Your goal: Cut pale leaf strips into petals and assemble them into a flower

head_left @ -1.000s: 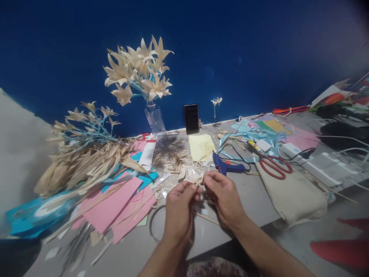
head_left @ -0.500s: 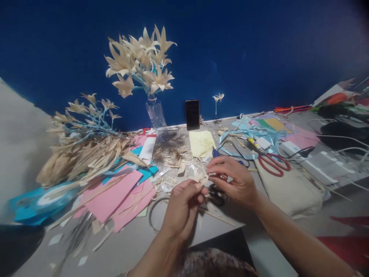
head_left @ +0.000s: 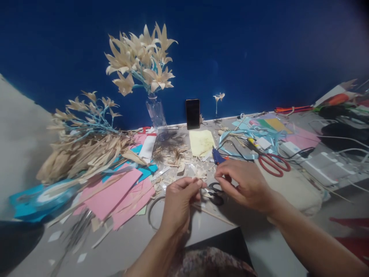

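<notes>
My left hand (head_left: pixel 182 198) is closed, thumb against the fingers, at the front centre; a small pale flower-like piece (head_left: pixel 199 174) shows just above its fingertips. Thumb and fingertips of my right hand (head_left: pixel 240 182) are pinched together to the right, apart from the left hand; what they hold, if anything, is too small to tell. Black-handled scissors (head_left: pixel 215 198) lie between the hands. Behind my right hand is a blue glue gun (head_left: pixel 218 157), and beyond it a yellow sheet (head_left: pixel 201 142) lies on the table.
Cream flowers (head_left: pixel 138 57) stand in a clear bottle (head_left: pixel 156 115). Pink sheets (head_left: pixel 115 192), dried husks (head_left: pixel 77 157) and a ribbon roll (head_left: pixel 54 194) lie left. A phone (head_left: pixel 193 114) leans on the wall. Red-handled scissors (head_left: pixel 273 164) and a power strip (head_left: pixel 319 167) are on the right.
My right hand has moved right, away from my left hand, uncovering more of the black-handled scissors and the glue gun. My left hand has stayed nearly in place.
</notes>
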`<state>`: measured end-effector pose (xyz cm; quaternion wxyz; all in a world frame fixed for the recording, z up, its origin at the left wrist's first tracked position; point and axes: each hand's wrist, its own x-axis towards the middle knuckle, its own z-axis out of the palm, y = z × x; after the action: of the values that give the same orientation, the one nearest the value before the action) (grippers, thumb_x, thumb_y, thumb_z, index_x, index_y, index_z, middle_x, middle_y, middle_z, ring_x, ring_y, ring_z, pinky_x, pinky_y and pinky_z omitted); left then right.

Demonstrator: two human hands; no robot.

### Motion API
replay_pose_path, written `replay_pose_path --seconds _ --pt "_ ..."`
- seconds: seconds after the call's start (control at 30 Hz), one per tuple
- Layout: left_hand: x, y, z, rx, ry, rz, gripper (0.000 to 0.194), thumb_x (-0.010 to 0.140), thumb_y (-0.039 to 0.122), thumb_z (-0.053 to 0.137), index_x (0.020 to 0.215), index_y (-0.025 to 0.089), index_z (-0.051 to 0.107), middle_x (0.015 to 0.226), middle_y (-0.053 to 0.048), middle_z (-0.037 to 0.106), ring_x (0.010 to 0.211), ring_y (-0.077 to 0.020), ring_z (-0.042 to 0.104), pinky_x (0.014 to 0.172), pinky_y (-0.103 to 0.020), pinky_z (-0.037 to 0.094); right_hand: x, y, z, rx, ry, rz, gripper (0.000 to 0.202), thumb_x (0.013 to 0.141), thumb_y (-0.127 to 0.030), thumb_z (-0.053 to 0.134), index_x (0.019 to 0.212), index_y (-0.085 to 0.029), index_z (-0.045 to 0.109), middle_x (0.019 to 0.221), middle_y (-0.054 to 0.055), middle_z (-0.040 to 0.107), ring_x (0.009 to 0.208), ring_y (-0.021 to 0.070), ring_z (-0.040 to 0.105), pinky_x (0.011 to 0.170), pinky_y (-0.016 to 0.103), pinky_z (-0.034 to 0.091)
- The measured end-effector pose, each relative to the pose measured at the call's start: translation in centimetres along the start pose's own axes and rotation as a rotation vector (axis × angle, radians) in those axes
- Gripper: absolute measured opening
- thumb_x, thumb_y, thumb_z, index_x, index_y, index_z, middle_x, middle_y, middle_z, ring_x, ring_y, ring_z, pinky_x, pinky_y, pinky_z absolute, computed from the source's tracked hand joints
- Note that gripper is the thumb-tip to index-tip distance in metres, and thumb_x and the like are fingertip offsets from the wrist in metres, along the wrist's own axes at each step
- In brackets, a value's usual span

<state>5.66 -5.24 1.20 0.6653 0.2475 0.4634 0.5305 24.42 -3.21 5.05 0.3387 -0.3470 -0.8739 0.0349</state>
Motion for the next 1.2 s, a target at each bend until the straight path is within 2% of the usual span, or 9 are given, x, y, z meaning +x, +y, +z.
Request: replay_pose_path --seconds 0.2,0.43,0.8,1.0,1.2 --pt "-0.3 0.1 0.1 -0.032 -0.031 -0.053 0.019 0.062 0.023 0.085 0.066 0.010 0.071 0.069 -0.006 0.072 0.046 -0.0055 0.051 0.043 -0.017 0.043 1.2 -0.6 -1.3 0.052 0.002 0.010 0.011 0.092 -0.014 0.054 0.083 -0.018 0.060 0.077 0.003 0.068 0.064 0.0127 0.058 0.062 0.025 0.040" --pt "-0.3 0.1 0.2 -0.024 -0.058 -0.091 0.026 0.057 0.026 0.089 0.066 0.008 0.072 0.069 -0.008 0.072 0.045 -0.0060 0.052 0.042 -0.019 0.048 2.2 -1.1 -0.9 -0.147 -0.123 -0.057 0.016 0.094 -0.020 0.053 0.081 -0.017 0.062 0.073 0.002 0.065 0.063 0.0139 0.055 0.061 0.027 0.035" --pt "-0.1 -0.1 0.1 -0.009 -0.080 -0.101 0.029 0.056 0.028 0.089 0.069 0.007 0.073 0.070 -0.008 0.072 0.046 -0.0078 0.054 0.041 -0.021 0.053 2.3 -1.0 -0.6 -0.303 -0.152 -0.133 0.024 0.096 -0.019 0.047 0.077 -0.017 0.060 0.069 0.001 0.062 0.062 0.0145 0.053 0.058 0.030 0.026" --pt "-0.2 -0.2 0.2 0.011 -0.050 -0.107 0.030 0.055 0.028 0.089 0.069 0.007 0.073 0.073 -0.010 0.073 0.045 -0.0082 0.055 0.041 -0.023 0.055 2.0 -0.6 -0.5 -0.377 -0.178 -0.130 0.020 0.095 -0.020 0.050 0.078 -0.018 0.059 0.071 0.000 0.060 0.063 0.0151 0.050 0.058 0.031 0.023" --pt "-0.1 -0.4 0.1 0.013 -0.080 -0.091 0.027 0.058 0.028 0.088 0.069 0.008 0.073 0.073 -0.008 0.072 0.046 -0.0085 0.056 0.042 -0.023 0.055 2.0 -0.9 -0.8 -0.389 -0.204 -0.155 0.020 0.094 -0.017 0.049 0.077 -0.019 0.057 0.069 -0.001 0.058 0.062 0.0156 0.048 0.057 0.032 0.022"
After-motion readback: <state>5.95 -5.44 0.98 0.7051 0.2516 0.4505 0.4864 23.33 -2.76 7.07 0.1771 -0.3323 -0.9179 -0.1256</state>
